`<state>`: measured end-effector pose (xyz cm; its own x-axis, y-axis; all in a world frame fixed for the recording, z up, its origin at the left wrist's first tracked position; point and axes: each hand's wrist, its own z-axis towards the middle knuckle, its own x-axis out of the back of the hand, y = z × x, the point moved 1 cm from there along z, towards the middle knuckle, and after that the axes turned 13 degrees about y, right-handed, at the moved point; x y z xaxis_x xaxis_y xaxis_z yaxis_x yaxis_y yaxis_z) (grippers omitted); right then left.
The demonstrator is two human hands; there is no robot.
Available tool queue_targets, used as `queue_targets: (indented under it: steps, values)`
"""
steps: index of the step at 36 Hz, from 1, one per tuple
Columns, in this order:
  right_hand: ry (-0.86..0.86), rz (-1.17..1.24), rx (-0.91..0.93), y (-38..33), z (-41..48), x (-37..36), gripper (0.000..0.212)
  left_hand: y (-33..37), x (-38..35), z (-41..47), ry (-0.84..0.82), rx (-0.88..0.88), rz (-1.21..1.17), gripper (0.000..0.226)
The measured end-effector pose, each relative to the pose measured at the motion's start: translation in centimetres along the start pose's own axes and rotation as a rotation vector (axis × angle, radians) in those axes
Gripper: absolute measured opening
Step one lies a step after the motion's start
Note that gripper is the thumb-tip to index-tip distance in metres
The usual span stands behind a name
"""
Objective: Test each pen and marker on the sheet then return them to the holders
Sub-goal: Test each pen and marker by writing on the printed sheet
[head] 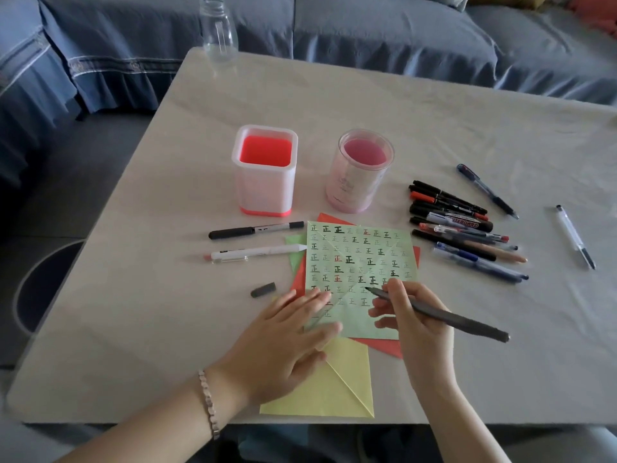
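Pen [444, 317]: dark grey, uncapped, tip touching green sheet [360, 259], barrel slanting out right beyond the grip
Right hand [417, 325]: thumb and fingers pinching pen close behind the tip
Left hand [283, 335]: fingers straight, spread, pressing sheet's near left corner
Cap [263, 289]: grey, on table [434, 105] left of sheet, just beyond left fingertips
Holders: square holder [265, 172] and round holder [360, 172], upright, far of sheet, side by side, apart
Pile of pens [467, 228]: right of sheet
Black marker [255, 229], white pen [255, 253]: left of sheet

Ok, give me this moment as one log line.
step: test stroke | right hand: grips dark pen, tip on green sheet | left hand: presses sheet | square holder, round holder: empty
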<state>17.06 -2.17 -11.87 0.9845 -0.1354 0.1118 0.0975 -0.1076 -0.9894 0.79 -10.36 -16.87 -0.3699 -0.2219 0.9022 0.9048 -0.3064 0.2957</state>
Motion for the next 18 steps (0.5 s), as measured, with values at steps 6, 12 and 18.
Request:
queue_targets:
  steps: [6,12,18]
  values:
    - [0.115,-0.071,0.068,0.9,0.0,-1.3,0.030,0.0,-0.1,0.0,-0.024,0.013,0.028,0.038]
    - [0.143,-0.175,0.174,2.8,0.0,-2.7,0.037,-0.1,-0.3,0.0,0.001,0.036,-0.009,0.039]
    - [0.224,-0.213,0.260,3.9,-0.3,-3.0,0.042,-0.1,-0.2,0.0,0.000,0.046,-0.027,0.039]
